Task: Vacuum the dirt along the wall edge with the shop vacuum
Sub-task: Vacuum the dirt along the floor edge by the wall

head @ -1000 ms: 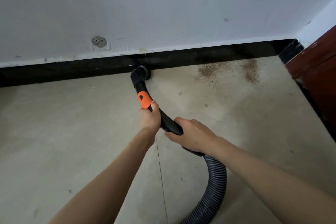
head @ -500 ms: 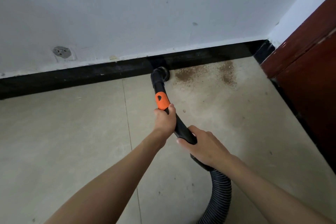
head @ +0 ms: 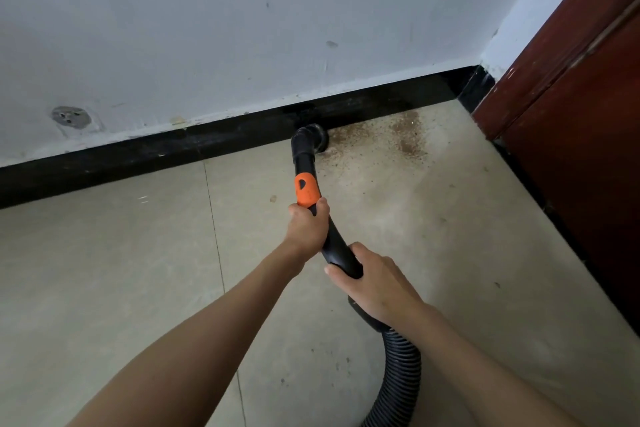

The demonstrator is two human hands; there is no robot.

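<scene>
The black vacuum nozzle (head: 310, 142) rests on the floor against the black baseboard (head: 173, 152), at the left edge of a patch of brown dirt (head: 391, 137). An orange collar (head: 306, 190) sits on the black wand above it. My left hand (head: 308, 225) grips the wand just below the orange collar. My right hand (head: 375, 282) grips the curved black handle further back, where the ribbed black hose (head: 398, 381) joins it and runs down out of view.
A white wall (head: 242, 28) with a patched hole (head: 71, 116) rises above the baseboard. A dark red wooden door or cabinet (head: 581, 107) stands at the right, forming a corner. Beige floor tiles (head: 104, 270) spread to the left and toward me.
The nozzle has slid right along the baseboard and now touches the dirt patch. Both hands moved with the wand, and my view swung right toward the corner.
</scene>
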